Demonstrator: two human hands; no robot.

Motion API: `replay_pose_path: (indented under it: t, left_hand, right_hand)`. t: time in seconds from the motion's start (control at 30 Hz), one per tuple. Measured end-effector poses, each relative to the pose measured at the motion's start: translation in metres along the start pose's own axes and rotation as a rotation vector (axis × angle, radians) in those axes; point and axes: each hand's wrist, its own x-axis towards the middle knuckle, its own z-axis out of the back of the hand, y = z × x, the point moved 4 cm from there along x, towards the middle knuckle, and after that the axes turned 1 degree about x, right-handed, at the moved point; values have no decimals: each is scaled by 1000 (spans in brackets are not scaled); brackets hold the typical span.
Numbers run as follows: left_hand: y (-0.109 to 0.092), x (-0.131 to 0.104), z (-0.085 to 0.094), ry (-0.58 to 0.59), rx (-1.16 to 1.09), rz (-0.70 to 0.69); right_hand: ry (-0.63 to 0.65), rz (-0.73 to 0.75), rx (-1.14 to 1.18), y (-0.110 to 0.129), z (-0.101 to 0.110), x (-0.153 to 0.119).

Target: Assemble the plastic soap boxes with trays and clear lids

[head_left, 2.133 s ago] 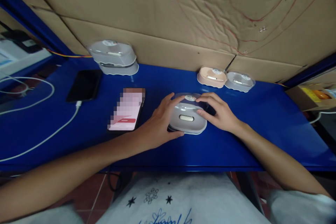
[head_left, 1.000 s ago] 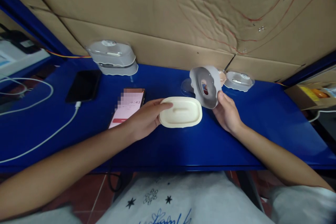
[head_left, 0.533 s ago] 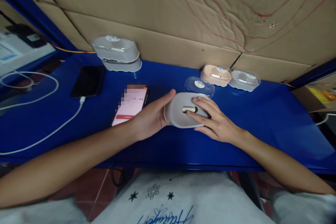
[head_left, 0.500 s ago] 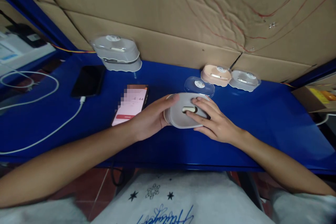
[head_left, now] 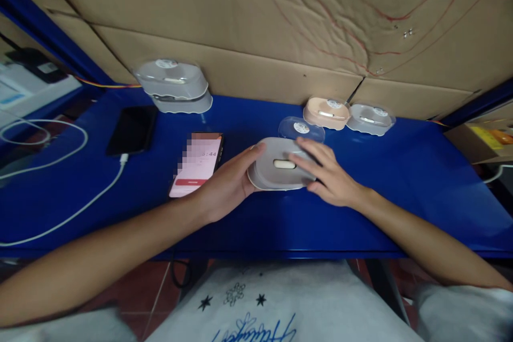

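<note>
A grey oval plastic box (head_left: 268,173) is held above the blue table. A cream, pill-shaped piece (head_left: 284,164) sits in the slot in its top. My left hand (head_left: 234,184) grips the box's left end, thumb on top and the other fingers hidden beneath. Over the right end, my right hand (head_left: 331,173) has its fingers stretched and spread, slightly blurred; whether they touch the surface I cannot tell. Just behind the box lies a clear oval lid (head_left: 286,127) with a round white sticker.
Two stacked grey boxes (head_left: 176,80) stand at the back left. A peach box (head_left: 326,115) and another grey box (head_left: 371,120) sit at the back right. A lit phone (head_left: 196,160) and a dark phone (head_left: 132,128) with a white cable (head_left: 108,189) lie leftward. Cardboard (head_left: 240,37) lines the back.
My right hand's fingers have shifted off the cream piece toward the right side of the box, leaving that piece more exposed. My left hand keeps its grip. The camera view has shifted slightly.
</note>
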Motion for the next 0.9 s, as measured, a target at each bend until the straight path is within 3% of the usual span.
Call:
replay_pose_path:
  t: [0.13, 0.23, 0.5, 0.67, 0.77, 0.9]
  left_hand:
    - [-6, -2, 1, -83, 7, 42]
    - [-6, 1, 3, -95, 13, 69]
    - [2, 4, 8, -71, -40, 139]
    - [1, 6, 8, -65, -77, 106]
    - [0, 6, 7, -63, -63, 82]
    - [2, 4, 4, -31, -25, 71]
  right_hand:
    - [-4, -322, -66, -36, 1, -2]
    - [17, -417, -116, -50, -2, -6]
    - [-87, -450, 51, -51, -1, -9]
    - [-216, -438, 388, -28, 0, -7]
    - [-189, -348, 464, -8, -4, -7]
    - [-92, -207, 319, 11, -8, -5]
